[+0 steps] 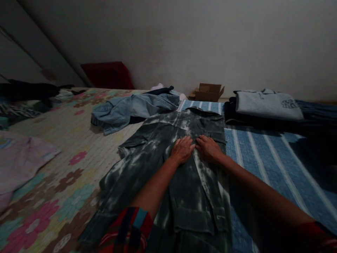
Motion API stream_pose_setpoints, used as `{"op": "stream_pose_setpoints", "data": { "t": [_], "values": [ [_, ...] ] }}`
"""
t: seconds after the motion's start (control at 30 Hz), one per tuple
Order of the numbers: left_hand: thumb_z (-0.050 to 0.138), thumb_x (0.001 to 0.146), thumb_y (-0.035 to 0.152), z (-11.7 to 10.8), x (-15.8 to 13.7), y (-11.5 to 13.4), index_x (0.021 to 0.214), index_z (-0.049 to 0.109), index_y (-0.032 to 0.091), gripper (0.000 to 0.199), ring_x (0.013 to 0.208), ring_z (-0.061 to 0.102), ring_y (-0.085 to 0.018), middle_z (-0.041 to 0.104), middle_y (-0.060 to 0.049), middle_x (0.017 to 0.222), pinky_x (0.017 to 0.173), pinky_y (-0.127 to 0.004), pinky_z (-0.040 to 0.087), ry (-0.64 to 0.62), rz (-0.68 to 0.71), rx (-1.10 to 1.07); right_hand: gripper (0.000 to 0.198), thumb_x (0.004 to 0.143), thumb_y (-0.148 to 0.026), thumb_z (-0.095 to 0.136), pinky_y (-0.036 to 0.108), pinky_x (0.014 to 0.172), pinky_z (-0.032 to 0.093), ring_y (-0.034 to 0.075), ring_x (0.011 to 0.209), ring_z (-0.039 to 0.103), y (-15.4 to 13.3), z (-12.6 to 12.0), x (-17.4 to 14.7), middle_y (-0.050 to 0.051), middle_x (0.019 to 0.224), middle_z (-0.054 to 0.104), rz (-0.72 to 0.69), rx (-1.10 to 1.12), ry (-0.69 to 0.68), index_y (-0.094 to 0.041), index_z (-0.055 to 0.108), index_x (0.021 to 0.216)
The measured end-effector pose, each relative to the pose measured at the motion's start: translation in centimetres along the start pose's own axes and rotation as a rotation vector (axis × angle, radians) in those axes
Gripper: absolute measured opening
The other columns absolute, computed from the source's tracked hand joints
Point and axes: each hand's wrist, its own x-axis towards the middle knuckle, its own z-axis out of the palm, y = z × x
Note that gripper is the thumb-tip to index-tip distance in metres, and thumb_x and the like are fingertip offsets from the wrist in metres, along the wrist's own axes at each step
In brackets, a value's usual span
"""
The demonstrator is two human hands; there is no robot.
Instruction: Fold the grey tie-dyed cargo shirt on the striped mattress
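A dark grey jacket (139,170) with pale bleached streaks lies spread out in front of me, partly over a floral cover and partly over a striped one. One of its sleeves (192,196) is folded in over the body and points toward me, its cuff at the near end. My left hand (182,150) rests flat on the jacket's middle, fingers extended. Close beside it my right hand (209,149) also presses down on the cloth, palm down, with nothing gripped. The near edge of the jacket runs out of view at the bottom.
Pale blue denim clothing (118,109) lies bunched behind the jacket. Right of it stands an open cardboard box (209,92). A folded light grey garment (265,105) tops a dark stack. At left lie a pink garment (23,158) and dark clothes (28,92). A red object (107,75) leans near the wall.
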Motion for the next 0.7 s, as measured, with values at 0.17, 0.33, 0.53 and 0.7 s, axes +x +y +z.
{"op": "stream_pose_setpoints", "data": {
  "t": [0.17,0.33,0.53,0.7],
  "values": [
    [0.035,0.097,0.041,-0.5,-2.8,1.4,0.135,0.044,0.016,0.046,0.141,0.025,-0.024,0.038,-0.012,0.148,0.114,-0.049,0.016,-0.002,-0.062,0.030,0.031,0.094,-0.039,0.042,0.041,0.101,0.032,0.025,0.113,0.050,-1.6,-1.4,-3.4,0.013,0.118,0.058,-0.017,0.015,-0.013,-0.019,0.057,0.112],
    [0.024,0.097,0.050,-0.3,-4.1,1.2,0.144,0.032,0.017,0.058,0.144,0.015,-0.023,0.026,-0.009,0.154,0.116,-0.048,0.012,-0.113,-0.101,0.016,0.050,0.091,-0.046,0.048,0.047,0.107,0.030,0.028,0.128,0.041,-5.9,-2.1,-8.5,0.016,0.137,0.048,-0.117,0.136,-0.006,-0.016,0.048,0.131],
    [0.017,0.096,0.055,-0.1,-3.6,1.1,0.147,0.027,0.018,0.064,0.144,0.011,-0.021,0.022,-0.007,0.155,0.116,-0.047,0.009,-0.155,-0.118,0.014,0.063,0.090,-0.058,0.042,0.050,0.110,0.029,0.033,0.136,0.032,-9.5,-2.8,-12.8,0.018,0.145,0.041,-0.258,0.261,-0.180,-0.014,0.049,0.134],
    [0.020,0.096,0.054,-0.2,-3.7,1.4,0.145,0.030,0.015,0.064,0.143,0.015,-0.022,0.026,-0.008,0.154,0.116,-0.047,0.010,-0.116,-0.106,0.018,0.063,0.091,-0.056,0.042,0.052,0.112,0.023,0.034,0.139,0.025,-9.8,-2.8,-13.4,0.018,0.148,0.036,-0.246,0.237,-0.221,-0.015,0.046,0.138]
  ]
}}
